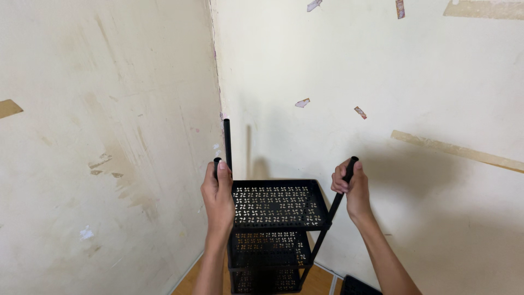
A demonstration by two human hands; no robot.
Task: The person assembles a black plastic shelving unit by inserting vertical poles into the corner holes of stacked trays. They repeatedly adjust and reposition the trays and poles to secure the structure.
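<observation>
Left grip [218, 188] and right grip [349, 183] each wrap a black pole above the rack's top shelf [278, 205].

Matte black rack [275, 205], shelves punched with a tiny pinwheel cutout pattern showing pale through. Black poles [227, 143] too. Cream walls [103, 125], smudged brown, tan tape strips [456, 147]. Orange-brown wood floor [191, 281].
</observation>
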